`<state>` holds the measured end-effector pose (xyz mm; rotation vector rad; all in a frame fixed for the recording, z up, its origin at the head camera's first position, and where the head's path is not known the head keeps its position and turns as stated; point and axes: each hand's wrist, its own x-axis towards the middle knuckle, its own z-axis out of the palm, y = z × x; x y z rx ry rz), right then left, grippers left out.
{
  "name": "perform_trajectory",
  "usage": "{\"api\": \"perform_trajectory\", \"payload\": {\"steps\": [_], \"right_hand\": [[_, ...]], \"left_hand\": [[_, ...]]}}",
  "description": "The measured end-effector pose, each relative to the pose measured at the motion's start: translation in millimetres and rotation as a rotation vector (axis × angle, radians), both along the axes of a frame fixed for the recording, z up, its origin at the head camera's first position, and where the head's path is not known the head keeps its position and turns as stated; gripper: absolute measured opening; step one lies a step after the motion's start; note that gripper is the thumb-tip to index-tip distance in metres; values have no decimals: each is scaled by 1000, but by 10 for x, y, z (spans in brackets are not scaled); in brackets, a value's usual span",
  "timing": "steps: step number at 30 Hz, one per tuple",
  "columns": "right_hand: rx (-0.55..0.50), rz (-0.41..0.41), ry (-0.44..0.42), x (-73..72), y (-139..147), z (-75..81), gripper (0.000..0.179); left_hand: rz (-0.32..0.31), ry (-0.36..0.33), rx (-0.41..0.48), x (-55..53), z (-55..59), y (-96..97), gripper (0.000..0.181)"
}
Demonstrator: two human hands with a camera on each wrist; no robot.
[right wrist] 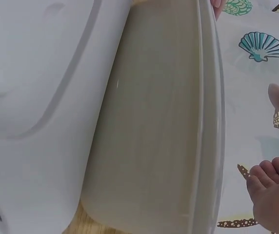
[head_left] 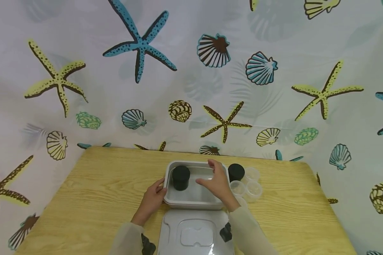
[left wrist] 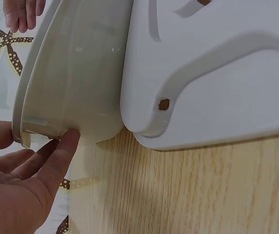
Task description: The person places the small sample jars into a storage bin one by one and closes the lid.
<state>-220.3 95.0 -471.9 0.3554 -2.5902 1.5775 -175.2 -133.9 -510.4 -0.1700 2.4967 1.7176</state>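
We see the left hand (head_left: 154, 196) at the left end of a pale bin (head_left: 194, 205), pinching its edge. In the left wrist view, the thumb lies at the rim and the other fingers (left wrist: 57, 162) reach under it, the gap between them narrow. The bin sits on a wooden table (head_left: 102, 187).

We see the right hand (head_left: 217, 182) above the right part of the bin, its thumb and fingers spread wide with bare space between them. From the right wrist view we cannot tell whether any part of this hand touches the rim.

Inside the bin, toward its left end, we find a black jar (head_left: 180, 177) standing upright, well apart from the right hand. Just beside the bin's right end is a black round container (head_left: 236, 172), and next to it we see several clear cups (head_left: 254, 189) grouped together, one partly hidden behind the right arm.

In front of the bin lies a white lid (head_left: 198, 228), close along the bin's long wall. Behind the table we see a cloth (head_left: 191, 78) printed with starfish and shells.
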Motion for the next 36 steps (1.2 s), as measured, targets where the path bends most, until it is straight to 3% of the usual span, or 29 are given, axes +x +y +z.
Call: {"api": "perform_trajectory", "payload": {"steps": [28,36], "right_hand": [[1,-68,2,115,393,-54,75],[6,-90,-58,168,543,-74,77]], "left_hand": [[-6,-10,-29,32,9,17,46],[-22,-2,38,13,-44,-1,46]]}}
